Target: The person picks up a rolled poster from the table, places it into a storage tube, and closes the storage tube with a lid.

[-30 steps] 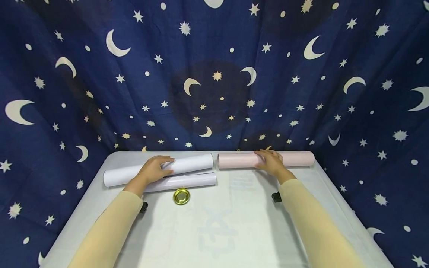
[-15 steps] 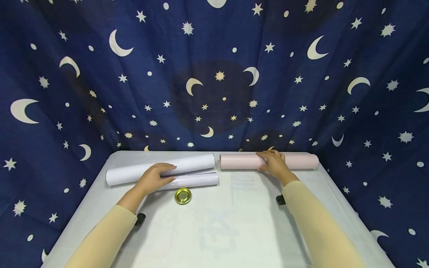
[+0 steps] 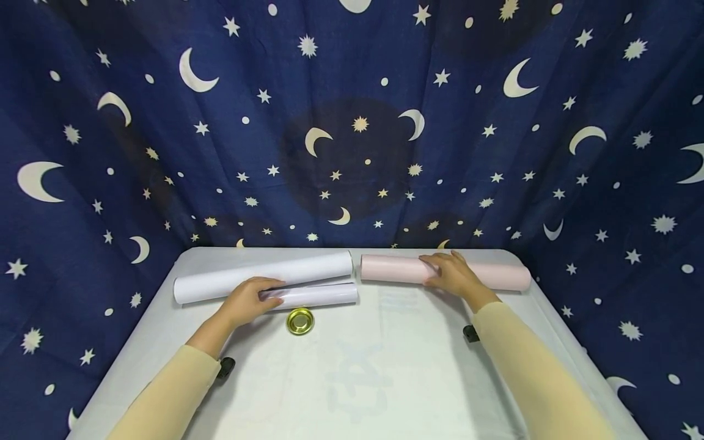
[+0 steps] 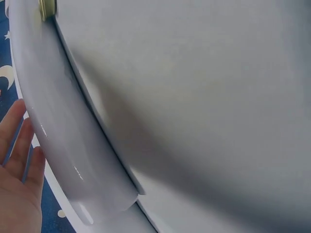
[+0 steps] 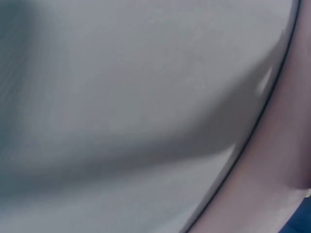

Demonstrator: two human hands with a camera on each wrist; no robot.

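Observation:
In the head view, my left hand is at the left part of a thinner glossy white roll of sheet material, thumb on its near side. The left wrist view has the fingers straight and spread along the far edge of this white roll. Behind it lies a thicker white roll. My right hand grips a pale pink roll near its middle, thumb in front and fingers over the top. The pink roll also crosses the right wrist view, where the hand is out of sight.
A small gold dish stands just in front of the thinner white roll. The white tabletop carries faint marks. A dark blue curtain with moons and stars hangs behind and at both sides.
My left hand has shifted from the thicker white roll down to the thinner one. The pink roll's right end has swung toward me, with my right hand moving slightly right.

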